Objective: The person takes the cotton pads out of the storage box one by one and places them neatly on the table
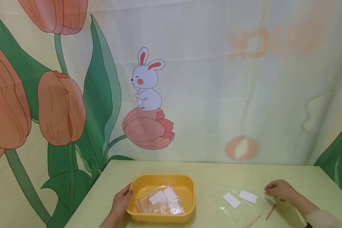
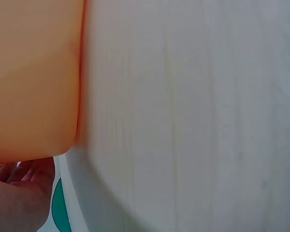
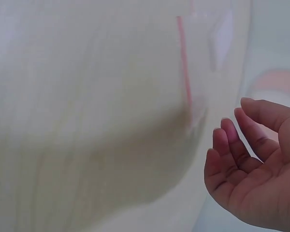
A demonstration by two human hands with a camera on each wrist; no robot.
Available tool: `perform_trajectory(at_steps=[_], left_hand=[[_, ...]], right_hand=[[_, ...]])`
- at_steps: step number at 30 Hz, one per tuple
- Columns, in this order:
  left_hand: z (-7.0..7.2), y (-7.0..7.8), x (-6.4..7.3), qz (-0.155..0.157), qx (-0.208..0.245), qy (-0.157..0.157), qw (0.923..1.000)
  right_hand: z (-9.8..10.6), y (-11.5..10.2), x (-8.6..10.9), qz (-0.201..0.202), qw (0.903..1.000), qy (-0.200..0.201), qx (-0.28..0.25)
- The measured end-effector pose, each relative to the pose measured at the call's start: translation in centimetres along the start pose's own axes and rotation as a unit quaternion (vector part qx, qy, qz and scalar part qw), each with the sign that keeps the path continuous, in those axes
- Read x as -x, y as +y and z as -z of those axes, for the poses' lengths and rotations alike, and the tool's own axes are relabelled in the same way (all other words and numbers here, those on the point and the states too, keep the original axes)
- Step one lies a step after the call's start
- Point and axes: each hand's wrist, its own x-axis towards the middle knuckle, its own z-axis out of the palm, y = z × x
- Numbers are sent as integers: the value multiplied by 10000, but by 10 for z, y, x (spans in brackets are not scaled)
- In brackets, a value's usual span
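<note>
My left hand (image 1: 121,202) grips the left side of a yellow plastic tray (image 1: 161,218). In the left wrist view the fingers of this hand (image 2: 24,193) show beside the tray's outer wall (image 2: 34,87). Several clear zip bags with white rectangular pieces (image 1: 175,206) and red seal strips lie inside. To the right, two clear bags lie on the table, one with a white piece (image 1: 231,200), the other with a second white piece (image 1: 248,196). My right hand (image 1: 283,190) hovers by the second bag's red-strip end, fingers loosely bent, nothing visible between them in the right wrist view.
The pale table (image 1: 208,177) carries the tray at left of centre and the loose bags at right. Behind it hangs a curtain (image 1: 202,95) printed with tulips and a rabbit.
</note>
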Motion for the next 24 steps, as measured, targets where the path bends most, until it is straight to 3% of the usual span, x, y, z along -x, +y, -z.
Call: perform_trajectory(at_steps=[6,14,24], left_hand=[[-1,1,1,43,51,-26,10000],[0,0,0,37,-41,-34,10000],[2,3,2,-91,-163,-73,9998]], right_hand=[[12,-23,-1,-376,9980,-295,-406],[18,-49,-9,-148,9958,-231,-875],[22,-94,-17,124,9905,-643,-1213]])
